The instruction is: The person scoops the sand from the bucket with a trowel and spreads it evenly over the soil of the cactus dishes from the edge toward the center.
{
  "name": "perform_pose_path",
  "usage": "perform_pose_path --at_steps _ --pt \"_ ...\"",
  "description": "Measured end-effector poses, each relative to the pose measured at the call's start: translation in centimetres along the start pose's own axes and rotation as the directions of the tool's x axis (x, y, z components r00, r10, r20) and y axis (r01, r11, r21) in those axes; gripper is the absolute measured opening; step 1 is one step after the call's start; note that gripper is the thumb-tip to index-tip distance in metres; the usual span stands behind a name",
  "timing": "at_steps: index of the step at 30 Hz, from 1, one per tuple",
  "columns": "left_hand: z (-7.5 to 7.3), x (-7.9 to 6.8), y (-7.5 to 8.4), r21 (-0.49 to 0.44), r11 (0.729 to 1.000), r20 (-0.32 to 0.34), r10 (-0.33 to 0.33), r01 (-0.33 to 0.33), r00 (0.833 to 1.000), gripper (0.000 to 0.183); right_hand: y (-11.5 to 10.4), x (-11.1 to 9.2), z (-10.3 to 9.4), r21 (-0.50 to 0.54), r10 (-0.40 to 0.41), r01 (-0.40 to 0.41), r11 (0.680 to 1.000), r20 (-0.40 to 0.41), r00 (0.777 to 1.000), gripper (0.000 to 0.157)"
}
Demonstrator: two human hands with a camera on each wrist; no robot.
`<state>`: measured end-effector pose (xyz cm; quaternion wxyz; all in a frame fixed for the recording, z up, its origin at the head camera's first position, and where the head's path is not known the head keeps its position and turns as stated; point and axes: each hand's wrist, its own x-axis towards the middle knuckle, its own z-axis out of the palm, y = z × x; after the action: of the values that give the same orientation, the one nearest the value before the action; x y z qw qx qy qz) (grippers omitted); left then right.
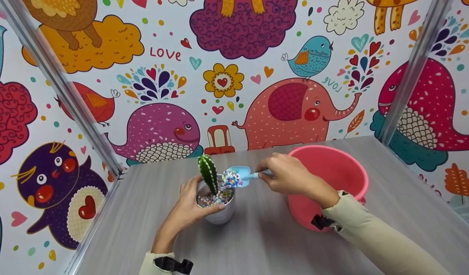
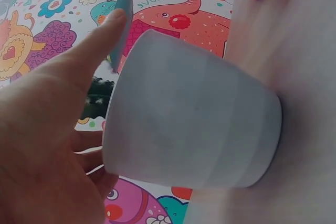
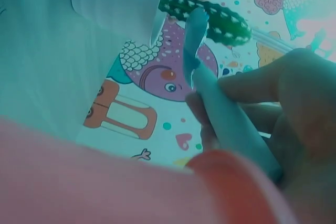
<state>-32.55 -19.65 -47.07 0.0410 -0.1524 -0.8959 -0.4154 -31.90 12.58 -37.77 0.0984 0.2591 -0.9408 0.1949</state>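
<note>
A white pot (image 1: 221, 217) stands upright on the table with a green cactus (image 1: 207, 172) in it. Small multicoloured pebbles (image 1: 211, 200) cover the soil around the stem. My left hand (image 1: 188, 208) holds the pot at its rim, thumb on the near side and fingers behind. From the right, my right hand (image 1: 289, 175) grips the handle of a light blue hand shovel (image 1: 245, 180). Its blade carries more pebbles and hovers over the pot's right rim. In the right wrist view the shovel (image 3: 228, 114) is seen edge-on, beside the cactus (image 3: 226, 24).
A pink bucket (image 1: 331, 168) stands on the grey table (image 1: 257, 244) at the right, below and behind my right forearm. The part of its inside that shows is bare. Patterned wall panels (image 1: 219, 46) with metal posts (image 1: 62, 76) enclose the table at the back and sides.
</note>
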Motion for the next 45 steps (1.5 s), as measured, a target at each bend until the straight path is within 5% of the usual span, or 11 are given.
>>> perform_pose_path --at_steps 7,25,37,45 --pt "-0.1 0.1 -0.2 0.023 1.000 -0.015 0.010 -0.010 1.000 0.123 -0.3 0.4 0.9 -0.095 -0.009 0.004 0.995 -0.053 0.999 0.011" --pt "-1.1 0.3 -1.9 -0.061 0.998 0.014 0.033 -0.032 0.999 0.119 -0.6 0.9 0.9 -0.071 0.021 -0.022 0.997 -0.008 1.000 0.014" --pt "0.2 0.0 -0.8 0.050 0.999 0.032 0.011 -0.013 0.999 0.121 -0.6 0.7 0.8 -0.063 0.020 -0.022 0.998 -0.029 0.999 0.018" --pt "-0.3 0.2 -1.1 0.029 1.000 0.040 0.002 -0.003 0.999 0.122 -0.6 0.7 0.8 -0.073 0.009 -0.011 0.997 -0.026 1.000 0.019"
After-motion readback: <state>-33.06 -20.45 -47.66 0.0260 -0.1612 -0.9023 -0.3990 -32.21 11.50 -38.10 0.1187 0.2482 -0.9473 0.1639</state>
